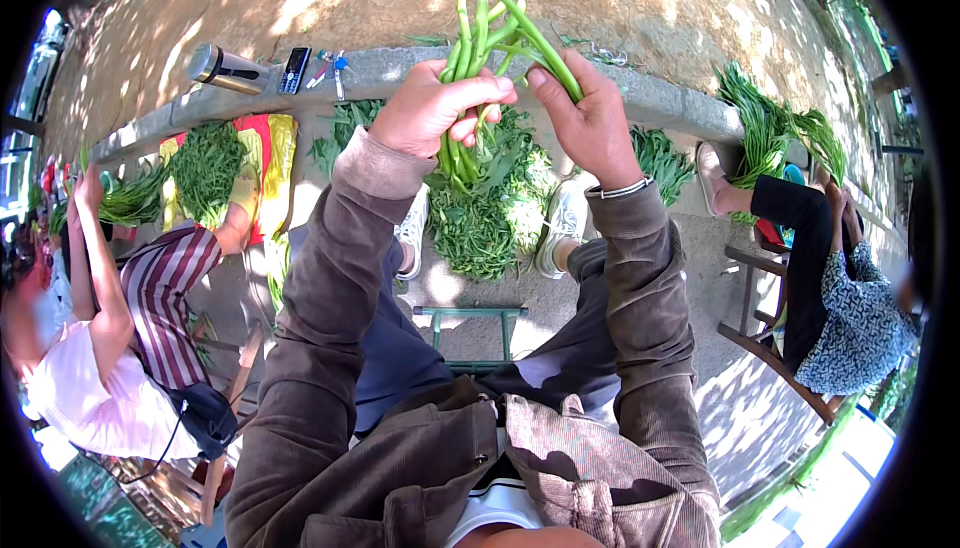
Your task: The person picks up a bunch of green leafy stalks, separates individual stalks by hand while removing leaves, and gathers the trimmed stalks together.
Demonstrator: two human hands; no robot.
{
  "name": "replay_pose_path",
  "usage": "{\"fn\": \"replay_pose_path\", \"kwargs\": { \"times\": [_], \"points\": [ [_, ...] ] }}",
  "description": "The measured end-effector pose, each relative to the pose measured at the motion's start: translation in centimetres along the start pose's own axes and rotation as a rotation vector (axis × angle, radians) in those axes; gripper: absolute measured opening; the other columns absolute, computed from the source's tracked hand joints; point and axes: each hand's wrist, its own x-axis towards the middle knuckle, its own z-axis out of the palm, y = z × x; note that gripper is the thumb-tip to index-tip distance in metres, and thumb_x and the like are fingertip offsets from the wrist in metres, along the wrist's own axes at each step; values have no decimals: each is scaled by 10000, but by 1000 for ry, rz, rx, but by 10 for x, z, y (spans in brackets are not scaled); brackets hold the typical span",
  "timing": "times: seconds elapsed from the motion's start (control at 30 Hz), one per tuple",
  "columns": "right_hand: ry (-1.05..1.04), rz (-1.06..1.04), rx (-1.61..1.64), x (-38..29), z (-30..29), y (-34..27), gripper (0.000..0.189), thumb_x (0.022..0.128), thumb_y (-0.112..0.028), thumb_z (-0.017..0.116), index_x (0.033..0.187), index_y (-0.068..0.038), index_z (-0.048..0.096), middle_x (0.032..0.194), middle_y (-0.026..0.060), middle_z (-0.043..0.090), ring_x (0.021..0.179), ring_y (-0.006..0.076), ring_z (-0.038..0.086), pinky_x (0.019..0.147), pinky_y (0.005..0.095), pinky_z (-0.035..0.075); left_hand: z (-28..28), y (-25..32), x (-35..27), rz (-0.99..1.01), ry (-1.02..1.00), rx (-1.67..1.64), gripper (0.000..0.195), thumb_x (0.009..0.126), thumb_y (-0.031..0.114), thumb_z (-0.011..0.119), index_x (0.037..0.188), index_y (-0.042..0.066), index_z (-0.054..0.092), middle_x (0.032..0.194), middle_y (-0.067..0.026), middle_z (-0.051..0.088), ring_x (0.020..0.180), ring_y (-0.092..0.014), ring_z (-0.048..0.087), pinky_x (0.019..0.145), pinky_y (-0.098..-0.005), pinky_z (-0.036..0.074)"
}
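Observation:
My left hand [450,109] is closed around a bunch of green leafy-vegetable stems [466,41], whose lower ends hang below the fist. My right hand [581,109] pinches a thicker green stem [529,26] between thumb and fingers; it slants up to the left, its upper part crossing close to the bunch. Both hands are raised above a pile of green leaves [476,229] on the ground between my shoes. The lower fingers of my right hand are partly hidden.
A stone curb [652,94] runs across, bearing a metal flask [229,70], a keypad phone [295,70] and keys [339,71]. Seated people with greens are at left [112,368] and right [847,323]. Leaf heaps [206,173] lie at left. A green metal frame [471,313] stands between my legs.

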Motion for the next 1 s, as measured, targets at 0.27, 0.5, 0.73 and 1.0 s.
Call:
{"fn": "replay_pose_path", "kwargs": {
  "times": [0.27,0.5,0.73,1.0],
  "points": [
    [407,395,895,16,-30,12,139,870,-145,570,803,-29,536,582,-54,395,456,29,304,409,203,238,3,-2,-7,117,-71,1,205,831,181,610,881,-18,598,683,-24,567,446,-40,437,412,-167,342],
    [184,480,847,-3,-67,-5,125,802,-90,639,899,-26,591,710,-12,527,463,13,326,408,183,230,-22,4,-6,230,174,-216,249,857,150,588,996,-53,547,778,-68,589,457,-33,412,468,-186,390],
    [-222,598,447,-15,-40,-14,201,755,-84,658,952,-54,632,749,-18,593,505,9,395,421,169,275,-28,3,2,297,233,-205,230,868,165,560,1005,-19,575,919,-117,617,483,-43,406,496,-222,403],
    [-7,516,553,-2,4,1,206,832,-110,566,1023,-50,613,914,17,639,495,6,386,424,182,321,-16,1,10,271,210,-307,263,873,188,554,1056,0,534,967,-116,595,484,-59,377,517,-239,400]
  ]
}}
